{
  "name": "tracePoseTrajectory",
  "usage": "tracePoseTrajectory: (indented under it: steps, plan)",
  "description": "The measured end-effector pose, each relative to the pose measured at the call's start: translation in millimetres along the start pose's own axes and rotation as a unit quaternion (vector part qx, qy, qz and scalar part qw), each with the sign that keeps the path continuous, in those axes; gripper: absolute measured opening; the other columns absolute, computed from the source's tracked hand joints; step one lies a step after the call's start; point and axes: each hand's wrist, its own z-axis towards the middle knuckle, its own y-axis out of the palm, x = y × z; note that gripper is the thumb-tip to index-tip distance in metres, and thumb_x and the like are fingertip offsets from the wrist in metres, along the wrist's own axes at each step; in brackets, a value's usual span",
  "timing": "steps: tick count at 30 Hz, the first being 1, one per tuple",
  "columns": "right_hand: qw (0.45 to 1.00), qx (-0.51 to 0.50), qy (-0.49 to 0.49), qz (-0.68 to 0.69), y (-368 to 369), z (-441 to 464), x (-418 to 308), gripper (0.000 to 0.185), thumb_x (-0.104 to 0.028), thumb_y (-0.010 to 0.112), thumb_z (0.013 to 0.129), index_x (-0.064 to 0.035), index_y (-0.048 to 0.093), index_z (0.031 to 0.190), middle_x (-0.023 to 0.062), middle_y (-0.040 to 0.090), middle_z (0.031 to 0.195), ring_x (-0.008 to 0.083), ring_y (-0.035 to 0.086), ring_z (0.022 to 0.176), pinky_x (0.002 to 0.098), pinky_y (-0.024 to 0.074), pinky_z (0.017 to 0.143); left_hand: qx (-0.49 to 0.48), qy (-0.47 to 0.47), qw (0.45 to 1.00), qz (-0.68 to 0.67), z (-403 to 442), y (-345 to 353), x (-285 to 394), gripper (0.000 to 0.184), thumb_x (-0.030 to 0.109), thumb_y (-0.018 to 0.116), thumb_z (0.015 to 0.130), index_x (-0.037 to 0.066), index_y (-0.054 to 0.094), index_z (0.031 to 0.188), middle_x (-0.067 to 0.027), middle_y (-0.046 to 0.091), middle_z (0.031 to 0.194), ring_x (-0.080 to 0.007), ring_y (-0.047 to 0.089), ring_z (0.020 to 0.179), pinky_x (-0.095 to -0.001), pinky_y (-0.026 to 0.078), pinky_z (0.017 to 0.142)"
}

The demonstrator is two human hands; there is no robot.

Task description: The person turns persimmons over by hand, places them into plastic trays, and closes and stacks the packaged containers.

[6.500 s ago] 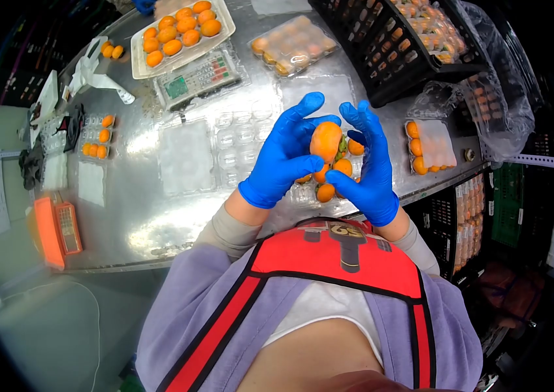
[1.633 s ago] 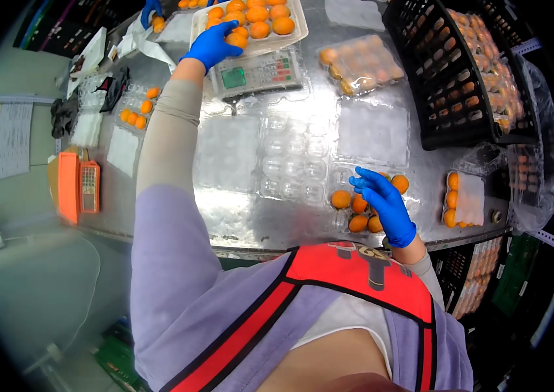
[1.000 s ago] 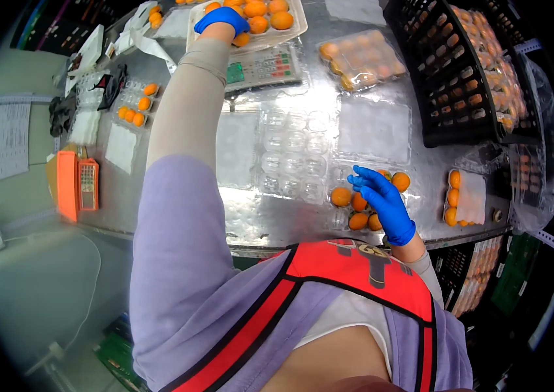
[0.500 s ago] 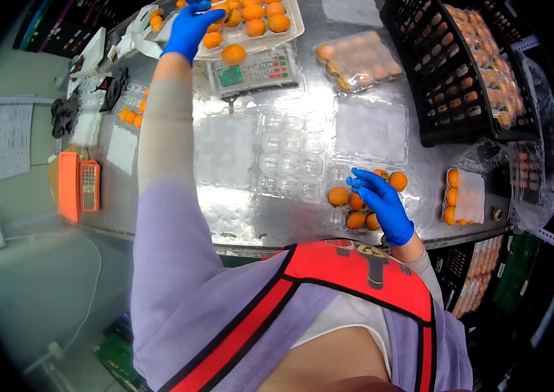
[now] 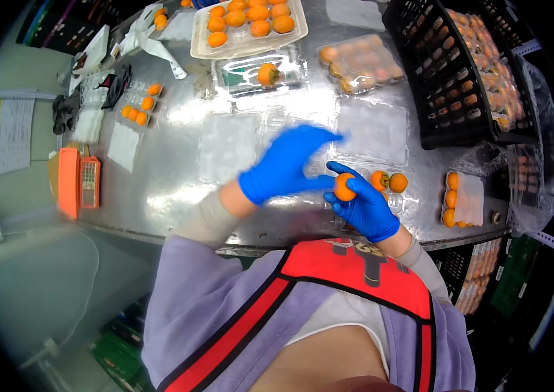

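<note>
Two persimmons plainly show in the partly hidden clear tray beside my right hand, which cups another persimmon near my blurred, open left hand; one filled clamshell is closed, others sit unpacked in the white tray.

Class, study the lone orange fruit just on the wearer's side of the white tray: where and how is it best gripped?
Probably from above, thumb and fingers on the near and far flanks of the lone orange fruit. Its leafy green cap faces the wearer's right, leaving those rounded sides smooth, and nothing covers it. The white tray lies beyond it.
</note>
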Motion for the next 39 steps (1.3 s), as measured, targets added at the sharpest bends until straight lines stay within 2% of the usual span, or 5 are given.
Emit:
tracePoseTrajectory:
  steps: [3,25,30,34,39]
  plan:
    - [1.0,0.0,-0.015,0.023,-11.8,-4.0,-2.4,0.054,-0.025,0.051,0.089,-0.0046,0.033,0.136,0.0141,0.051,0.12,0.0215,0.056,0.093,0.0284,0.0473,0.077,0.111,-0.049,0.984,0.13,20.2,-48.0,-60.4,0.061,0.021,0.077,0.069,0.008,0.052,0.122,-0.0126,0.053,0.121,-0.0311,0.051,0.111,-0.0387,0.041,0.093]
    - [0.998,0.022,-0.034,0.045,-22.1,-6.7,-10.6,0.052,-0.022,0.053,0.088,-0.0002,0.036,0.132,0.0154,0.052,0.113,0.0207,0.052,0.088,0.031,0.0458,0.075,-0.114,-0.084,0.916,0.374,41.4,6.5,-154.8,0.051,0.012,0.065,0.072,0.019,0.054,0.121,-0.0075,0.059,0.106,-0.0291,0.059,0.089,-0.0386,0.048,0.079]
    - [0.998,0.029,-0.032,0.047,-21.6,-6.2,-10.7,0.052,-0.021,0.054,0.087,-0.0002,0.037,0.132,0.016,0.052,0.114,0.0208,0.052,0.088,0.0311,0.046,0.075,0.145,-0.028,0.981,0.123,45.2,-32.0,-137.9,0.05,0.017,0.075,0.07,0.01,0.056,0.116,-0.0083,0.061,0.1,-0.0219,0.06,0.09,-0.0331,0.047,0.082]
    - [0.998,0.024,-0.03,0.047,-24.9,-3.0,-8.8,0.052,-0.021,0.054,0.087,-0.0005,0.037,0.132,0.0157,0.052,0.114,0.0206,0.052,0.088,0.0311,0.0462,0.075,0.313,-0.093,0.945,0.025,63.1,-93.9,-199.2,0.057,0.017,0.078,0.07,0.003,0.053,0.119,-0.0095,0.06,0.107,-0.0166,0.058,0.093,-0.0295,0.047,0.083]
    - [0.998,0.033,-0.027,0.041,-23.4,-4.0,-8.0,0.052,-0.022,0.054,0.087,-0.0008,0.037,0.131,0.0153,0.053,0.114,0.0203,0.052,0.088,0.031,0.0466,0.075,0.215,-0.285,0.914,0.191,74.9,-137.2,-213.3,0.058,0.023,0.077,0.069,0.005,0.055,0.12,-0.0086,0.06,0.113,-0.0177,0.059,0.097,-0.0297,0.046,0.085]
